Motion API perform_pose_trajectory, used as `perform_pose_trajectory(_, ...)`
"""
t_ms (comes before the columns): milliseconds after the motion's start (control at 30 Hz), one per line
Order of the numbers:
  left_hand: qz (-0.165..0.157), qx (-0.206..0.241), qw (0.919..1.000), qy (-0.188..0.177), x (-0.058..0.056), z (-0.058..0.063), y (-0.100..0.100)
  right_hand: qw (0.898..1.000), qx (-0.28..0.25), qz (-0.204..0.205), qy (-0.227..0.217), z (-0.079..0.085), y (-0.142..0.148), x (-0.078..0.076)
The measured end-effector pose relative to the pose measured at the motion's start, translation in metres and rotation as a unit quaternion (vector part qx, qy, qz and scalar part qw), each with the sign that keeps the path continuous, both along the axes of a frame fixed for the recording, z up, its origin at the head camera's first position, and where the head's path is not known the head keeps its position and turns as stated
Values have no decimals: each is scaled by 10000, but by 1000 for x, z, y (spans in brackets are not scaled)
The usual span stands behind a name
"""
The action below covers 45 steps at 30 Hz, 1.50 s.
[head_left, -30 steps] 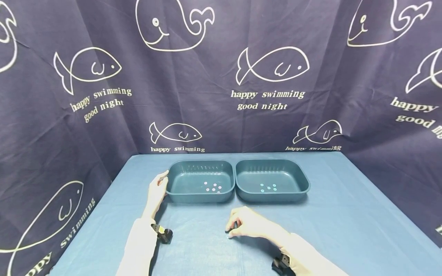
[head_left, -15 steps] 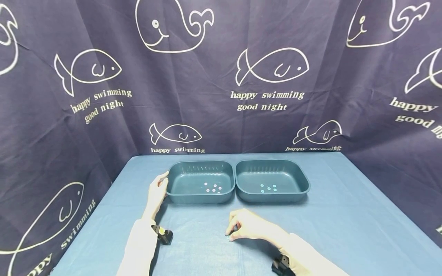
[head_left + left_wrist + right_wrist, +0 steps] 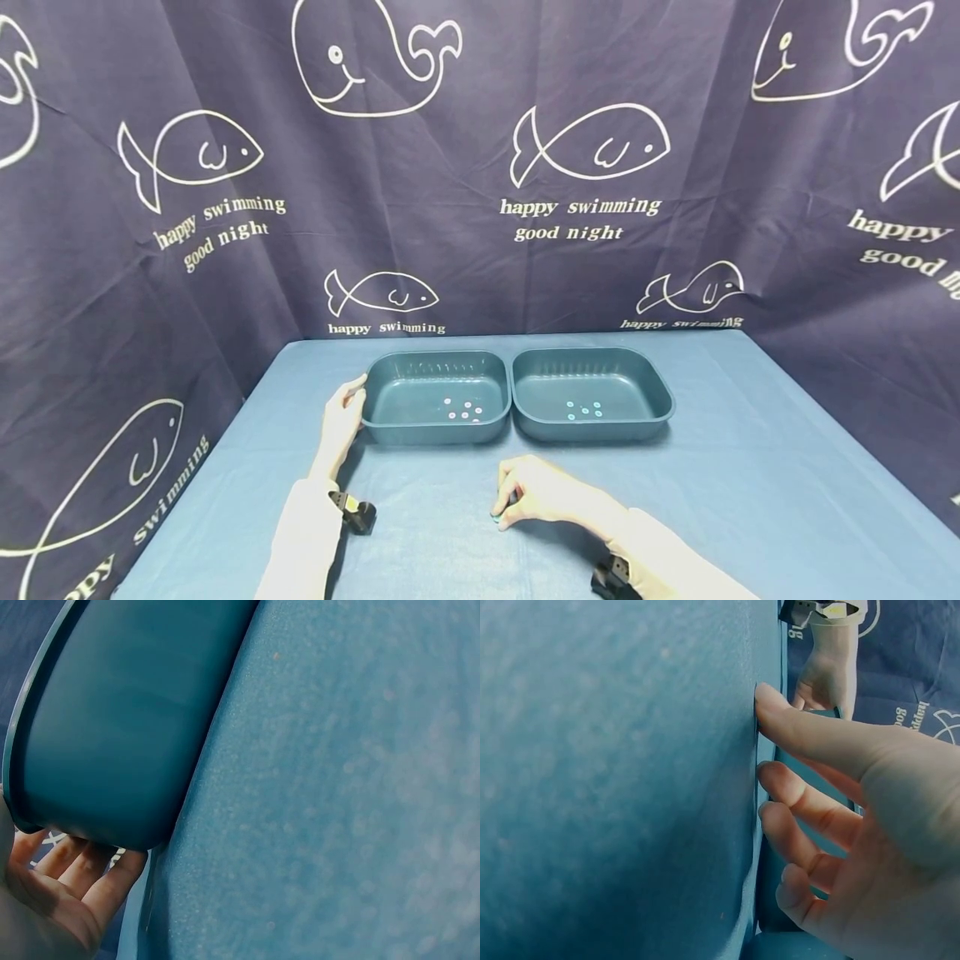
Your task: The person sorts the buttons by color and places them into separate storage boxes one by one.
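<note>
My left hand [image 3: 342, 417] grips the left end of the left teal tray [image 3: 435, 432], thumb by the rim and fingers against the end wall, as the left wrist view shows. Several small pink-and-white discs like buttons [image 3: 465, 415] lie in that tray. Low over the cloth in front of the trays, my right hand [image 3: 543, 490] pinches a small teal button [image 3: 496, 518] between thumb and fingertips. In the right wrist view its thumb and fingers [image 3: 780, 780] are down at the cloth, and the button is hidden. Several teal buttons [image 3: 585, 410] lie in the right tray [image 3: 600, 430].
Both trays stand side by side on the blue cloth-covered table [image 3: 427, 508], near its back edge. A dark curtain [image 3: 480, 275] with white fish drawings hangs behind and at the sides. Each wrist carries a black camera [image 3: 360, 515].
My right hand has shifted slightly toward the front, and its thumb and fingertips have drawn closer around the teal button. My left hand and both trays stay in place.
</note>
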State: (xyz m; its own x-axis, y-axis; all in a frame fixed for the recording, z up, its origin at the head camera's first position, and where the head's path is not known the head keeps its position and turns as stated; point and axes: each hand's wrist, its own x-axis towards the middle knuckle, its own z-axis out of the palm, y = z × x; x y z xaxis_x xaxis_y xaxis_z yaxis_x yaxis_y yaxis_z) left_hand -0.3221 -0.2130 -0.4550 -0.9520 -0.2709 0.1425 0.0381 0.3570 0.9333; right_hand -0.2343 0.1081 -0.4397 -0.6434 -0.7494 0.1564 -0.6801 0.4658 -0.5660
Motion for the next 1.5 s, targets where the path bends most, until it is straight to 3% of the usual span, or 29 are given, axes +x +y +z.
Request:
perform_pose_trajectory(233, -3, -18, 10000, 47, 2, -2, -1, 10000, 46, -2, 34, 0, -1, 0)
perform_pose_trajectory(567, -48, 16, 10000, 18, 2, -6, -3, 9984, -264, 64, -491, -6, 0, -2)
perform_pose_trajectory(900, -38, 30, 10000, -44, 0, -4, -2, 9931, -436, -172, -1071, -7, 3, -2)
perform_pose_trajectory(1500, -35, 64, 9999, 85, -2, -2, -1, 9994, -148, 295, -83, -1, 0, -5)
